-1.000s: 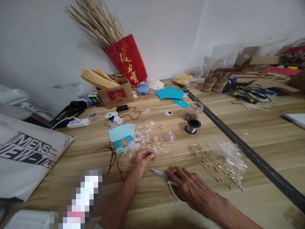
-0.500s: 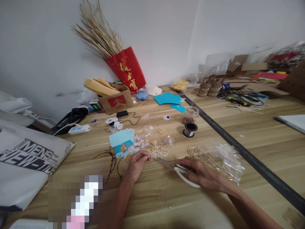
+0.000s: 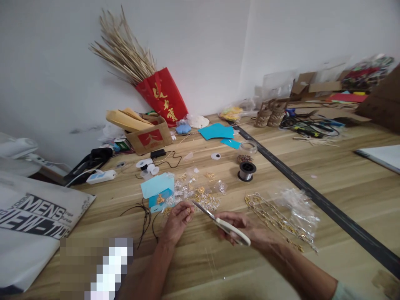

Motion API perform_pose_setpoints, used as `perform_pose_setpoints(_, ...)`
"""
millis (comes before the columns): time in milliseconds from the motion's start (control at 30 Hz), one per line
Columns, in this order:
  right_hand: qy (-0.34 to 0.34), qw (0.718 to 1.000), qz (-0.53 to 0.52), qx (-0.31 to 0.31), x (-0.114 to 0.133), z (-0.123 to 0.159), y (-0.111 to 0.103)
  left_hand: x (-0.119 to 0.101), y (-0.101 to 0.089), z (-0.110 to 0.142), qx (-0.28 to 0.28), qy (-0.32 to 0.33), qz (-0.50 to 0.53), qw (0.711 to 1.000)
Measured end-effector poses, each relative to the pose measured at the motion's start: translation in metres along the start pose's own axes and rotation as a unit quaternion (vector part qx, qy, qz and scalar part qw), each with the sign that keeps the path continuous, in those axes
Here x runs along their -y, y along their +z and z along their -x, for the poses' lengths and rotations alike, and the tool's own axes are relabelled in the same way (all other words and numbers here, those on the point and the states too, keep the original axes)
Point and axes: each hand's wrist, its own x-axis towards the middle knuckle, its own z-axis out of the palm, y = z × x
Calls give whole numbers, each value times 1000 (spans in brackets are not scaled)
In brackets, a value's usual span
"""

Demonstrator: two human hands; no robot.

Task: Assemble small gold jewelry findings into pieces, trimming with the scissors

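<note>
My left hand (image 3: pixel 178 221) is closed in a pinch over the table, and what its fingertips hold is too small to make out. My right hand (image 3: pixel 236 228) grips a pair of scissors (image 3: pixel 206 211) by the white handles. Their blades point left, with the tips right beside my left fingertips. Just beyond both hands lie loose gold and silver beads and findings (image 3: pixel 206 198). Light and dark blue cards (image 3: pixel 158 186) sit behind my left hand. Thin clear strands (image 3: pixel 210 260) lie on the wood nearer to me.
To the right are gold chains (image 3: pixel 275 218) and clear plastic bags (image 3: pixel 296 208). A wire spool (image 3: pixel 246 171) stands behind the beads. Black cords (image 3: pixel 144 216) lie at left, near a printed bag (image 3: pixel 46 225). A black strip (image 3: pixel 300 183) crosses the table.
The scissors have moved left and turned, bringing their tips up to my left fingertips. My right hand has shifted left with them. The whole view has shifted slightly.
</note>
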Motion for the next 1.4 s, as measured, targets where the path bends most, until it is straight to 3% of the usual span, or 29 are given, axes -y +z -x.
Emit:
perform_pose_setpoints(167,-6,999,-26,22,-2,3,4,2,-4,-2,-24,-7,5,1000)
perform_pose_setpoints(800,36,993,-57,95,-4,10,1,4,-5,0,-16,1,-16,1000)
perform_pose_setpoints(1400,62,992,-68,86,-4,9,1,5,-1,3,-6,-19,-12,1000)
